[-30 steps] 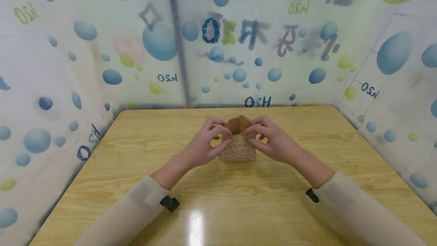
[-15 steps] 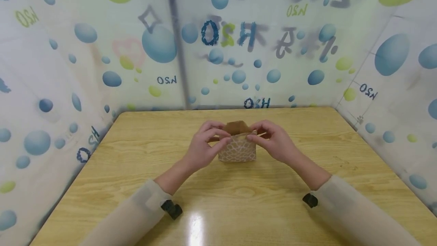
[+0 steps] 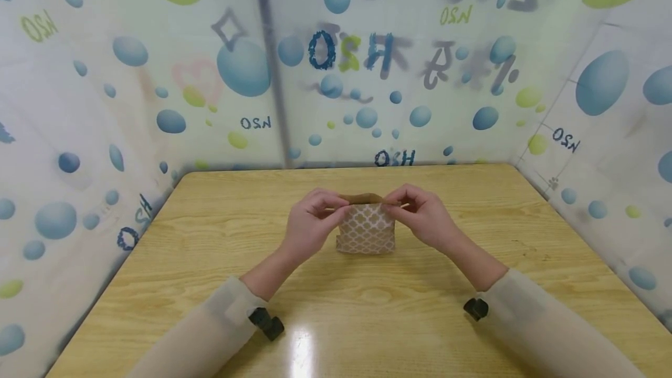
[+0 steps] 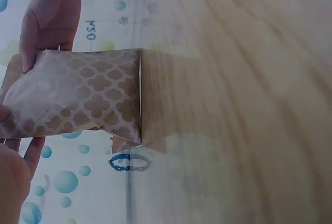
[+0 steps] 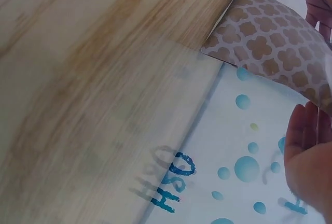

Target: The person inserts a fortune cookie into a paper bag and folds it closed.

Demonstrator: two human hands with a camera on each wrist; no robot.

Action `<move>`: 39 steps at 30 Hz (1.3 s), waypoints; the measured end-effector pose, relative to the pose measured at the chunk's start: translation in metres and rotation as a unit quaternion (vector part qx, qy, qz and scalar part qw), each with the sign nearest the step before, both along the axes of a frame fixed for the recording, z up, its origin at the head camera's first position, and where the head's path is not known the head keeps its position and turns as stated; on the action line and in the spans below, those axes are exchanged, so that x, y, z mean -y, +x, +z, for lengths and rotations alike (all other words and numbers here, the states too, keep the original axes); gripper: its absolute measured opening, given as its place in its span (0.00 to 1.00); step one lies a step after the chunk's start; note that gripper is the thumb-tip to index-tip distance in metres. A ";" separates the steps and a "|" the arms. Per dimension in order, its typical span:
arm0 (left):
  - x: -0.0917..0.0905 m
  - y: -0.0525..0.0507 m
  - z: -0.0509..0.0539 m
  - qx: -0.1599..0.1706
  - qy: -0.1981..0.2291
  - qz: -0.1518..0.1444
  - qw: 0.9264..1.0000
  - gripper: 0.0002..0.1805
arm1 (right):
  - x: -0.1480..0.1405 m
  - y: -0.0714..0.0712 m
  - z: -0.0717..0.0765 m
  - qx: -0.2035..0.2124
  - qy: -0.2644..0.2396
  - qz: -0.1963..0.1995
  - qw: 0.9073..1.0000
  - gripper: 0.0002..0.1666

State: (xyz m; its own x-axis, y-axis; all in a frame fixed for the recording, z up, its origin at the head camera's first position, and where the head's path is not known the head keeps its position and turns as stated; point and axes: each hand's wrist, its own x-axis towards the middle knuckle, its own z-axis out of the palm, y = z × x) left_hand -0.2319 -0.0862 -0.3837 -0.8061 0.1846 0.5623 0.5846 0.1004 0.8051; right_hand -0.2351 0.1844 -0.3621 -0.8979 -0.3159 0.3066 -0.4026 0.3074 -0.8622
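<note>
A small brown paper bag (image 3: 367,229) with a white lattice pattern stands on its base on the wooden table. My left hand (image 3: 310,223) pinches the bag's top left corner between thumb and fingers. At the top right corner, my right hand (image 3: 427,220) pinches it the same way. Between the hands the plain brown inside of the back panel shows as a thin strip above the front edge. The left wrist view shows the bag (image 4: 98,92) upright with its front bulging slightly. Whatever may be inside the bag is hidden.
The wooden table (image 3: 367,319) reaches back to a white curtain (image 3: 462,144) printed with blue and green dots and letters. Curtains also hang along the left and right sides. A dark camera strap piece sits at each sleeve cuff.
The bag's mouth has narrowed from a wide gap to a thin strip. Its front panel, crumpled before, is now pulled flatter and taller. Both hands stay at the top corners.
</note>
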 end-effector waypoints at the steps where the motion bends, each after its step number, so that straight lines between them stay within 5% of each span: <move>1: 0.000 -0.001 0.000 0.004 0.006 -0.004 1.000 0.05 | 0.000 0.000 0.000 0.004 -0.001 0.001 1.000 0.06; 9: 0.002 -0.008 0.003 0.065 0.066 -0.045 0.995 0.20 | -0.007 -0.004 0.001 0.033 0.010 0.006 0.999 0.06; 17: 0.001 -0.013 0.001 0.157 0.004 -0.086 0.984 0.15 | -0.009 -0.005 0.000 0.038 0.005 -0.007 0.999 0.09; 27: -0.004 -0.012 0.004 0.174 0.014 -0.054 0.983 0.06 | -0.008 -0.006 0.002 0.048 -0.004 -0.018 0.999 0.10; 39: 0.000 -0.012 0.007 0.154 0.008 -0.115 0.981 0.19 | -0.013 -0.006 0.006 0.048 0.028 0.009 0.998 0.19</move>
State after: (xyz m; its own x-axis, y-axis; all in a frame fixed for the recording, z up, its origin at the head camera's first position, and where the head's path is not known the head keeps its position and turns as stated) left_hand -0.2442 -0.0864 -0.3762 -0.8762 0.3742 0.3035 0.3194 -0.0206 0.9474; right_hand -0.2411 0.1975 -0.3560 -0.9163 -0.3462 0.2015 -0.3255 0.3500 -0.8784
